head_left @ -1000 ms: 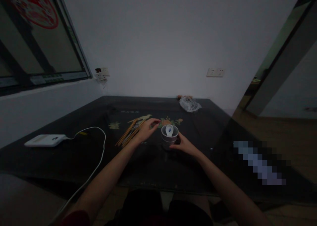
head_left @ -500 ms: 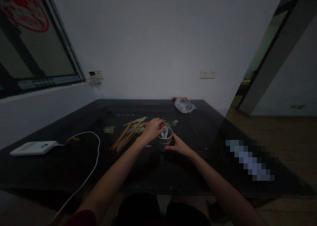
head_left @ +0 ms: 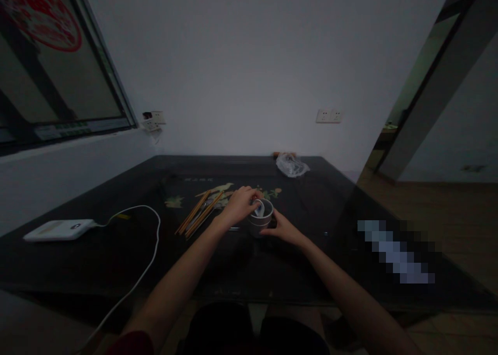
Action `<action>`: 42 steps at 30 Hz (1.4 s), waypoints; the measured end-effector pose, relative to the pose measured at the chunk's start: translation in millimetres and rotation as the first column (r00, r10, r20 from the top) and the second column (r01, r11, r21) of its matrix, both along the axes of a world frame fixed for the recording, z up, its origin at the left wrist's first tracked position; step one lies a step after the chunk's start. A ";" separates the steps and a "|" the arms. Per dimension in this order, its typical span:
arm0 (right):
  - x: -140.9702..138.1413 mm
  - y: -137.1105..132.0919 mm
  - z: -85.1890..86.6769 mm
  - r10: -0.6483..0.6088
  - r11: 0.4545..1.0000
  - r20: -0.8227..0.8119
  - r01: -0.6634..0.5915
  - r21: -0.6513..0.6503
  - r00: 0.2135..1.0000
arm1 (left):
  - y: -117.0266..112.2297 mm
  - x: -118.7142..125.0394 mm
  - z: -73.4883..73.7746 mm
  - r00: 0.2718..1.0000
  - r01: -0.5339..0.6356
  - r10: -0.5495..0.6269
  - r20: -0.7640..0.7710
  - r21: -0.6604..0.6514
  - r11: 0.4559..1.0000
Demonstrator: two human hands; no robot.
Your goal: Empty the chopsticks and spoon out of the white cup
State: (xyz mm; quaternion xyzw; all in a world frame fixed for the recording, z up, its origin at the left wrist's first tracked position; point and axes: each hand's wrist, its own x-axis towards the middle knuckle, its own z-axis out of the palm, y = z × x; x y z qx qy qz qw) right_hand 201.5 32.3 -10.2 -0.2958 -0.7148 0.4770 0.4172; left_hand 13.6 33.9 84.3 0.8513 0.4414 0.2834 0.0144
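A grey cup (head_left: pixel 260 222) with a pale band stands on the dark table in front of me. Inside its mouth leans a white spoon (head_left: pixel 260 209) with a blue mark, partly below the rim. My left hand (head_left: pixel 244 201) pinches the spoon at the cup's left rim; its fingertips are partly hidden. Around the cup's right side, my right hand (head_left: pixel 286 228) is wrapped, thumb at the front and fingers behind. Left of the cup lie two bundles of wooden chopsticks (head_left: pixel 204 217), with a shiny metal utensil between them.
A white device (head_left: pixel 58 230) with a white cable (head_left: pixel 157 236) lies at the left. A crumpled clear plastic bag (head_left: pixel 291 166) rests by the back wall. At the right is a pixelated object (head_left: pixel 395 254). The table's near edge (head_left: pixel 268 295) runs before my legs.
The spoon has tilted a little and sits slightly differently in the cup. Both hands keep their places at the cup, and the whole view has shifted slightly.
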 end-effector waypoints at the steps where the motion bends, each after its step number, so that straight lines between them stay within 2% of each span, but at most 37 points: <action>1: 0.0 -0.2 0.1 -0.003 1.000 0.003 0.003 -0.001 1.000 | -0.8 -1.8 0.4 1.000 0.008 -0.008 0.008 -0.009 1.000; 10: 0.2 -1.8 2.6 -0.032 0.999 0.024 0.031 0.009 0.999 | -1.2 -7.0 -0.8 0.993 0.058 -0.051 0.108 -0.067 0.996; 14: 0.9 -1.8 3.1 -0.031 0.999 0.036 0.030 0.014 0.999 | -2.9 -6.6 0.4 0.997 0.054 -0.051 0.060 -0.053 0.997; 20: -0.6 -2.4 4.7 -0.015 1.000 0.018 0.015 -0.008 1.000 | -6.4 -6.0 3.0 1.000 -0.007 0.008 0.028 -0.061 0.998; 29: 0.2 -1.3 2.3 -0.004 1.000 0.015 0.004 -0.009 1.000 | -2.7 -5.1 0.3 0.997 0.080 -0.081 -0.020 -0.022 0.997; 33: 1.2 0.4 0.8 -0.013 1.000 0.024 0.013 0.011 1.000 | -5.1 -9.0 9.6 0.988 0.064 -0.062 0.141 -0.009 0.998; 36: 1.2 -1.7 3.7 -0.014 1.000 0.032 0.013 0.010 0.999 | -6.4 -16.5 20.5 0.947 0.032 -0.032 0.321 0.006 0.999; 39: 0.8 -4.4 7.0 -0.016 1.000 0.038 0.016 -0.004 0.999 | -5.3 -28.8 28.1 0.854 0.011 -0.002 0.520 -0.015 1.000; 42: 0.6 -5.6 8.6 -0.036 0.999 0.056 0.036 0.008 0.998 | -1.4 -49.8 28.8 0.697 -0.022 0.065 0.714 -0.069 0.997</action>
